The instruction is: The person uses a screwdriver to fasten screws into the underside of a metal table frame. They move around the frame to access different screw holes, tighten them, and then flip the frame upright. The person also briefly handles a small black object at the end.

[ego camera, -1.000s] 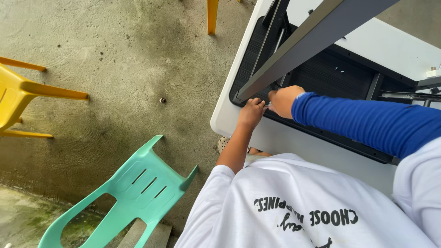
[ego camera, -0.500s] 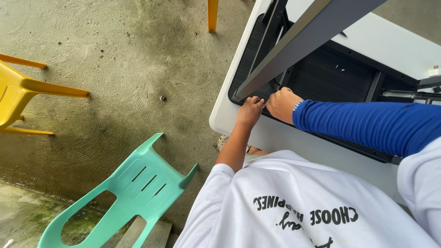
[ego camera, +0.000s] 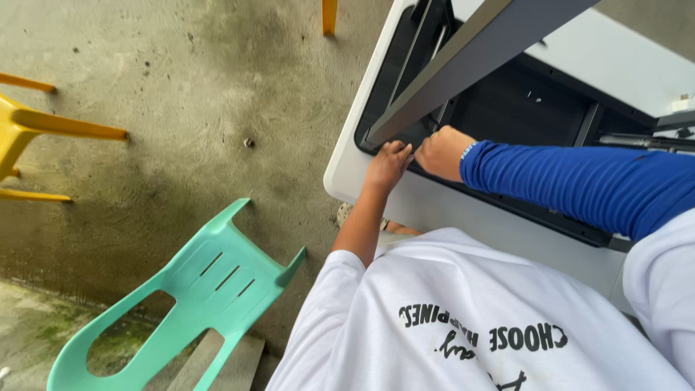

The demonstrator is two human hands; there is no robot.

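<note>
A white folding table point(ego camera: 347, 174) lies in front of me with its black underside frame point(ego camera: 521, 108) facing up. A grey metal leg point(ego camera: 478, 58) runs diagonally across it. My left hand point(ego camera: 389, 163), on a bare arm, curls its fingers over the frame's near edge by the lower end of the leg. My right hand point(ego camera: 441, 152), in a blue sleeve, sits right beside it, knuckles up. Its fingers bend down into the black recess and are hidden. The two hands almost touch. My white printed shirt point(ego camera: 463, 311) fills the bottom of the view.
A mint-green plastic chair point(ego camera: 195, 289) lies tipped on the stained concrete floor point(ego camera: 217, 94) at the lower left. A yellow plastic chair point(ego camera: 29, 130) stands at the left edge, and another yellow leg point(ego camera: 329, 14) shows at the top. A sandalled foot point(ego camera: 347, 213) peeks out under the table edge.
Both hands stay at the same corner of the frame. My right hand has edged slightly closer to the left one.
</note>
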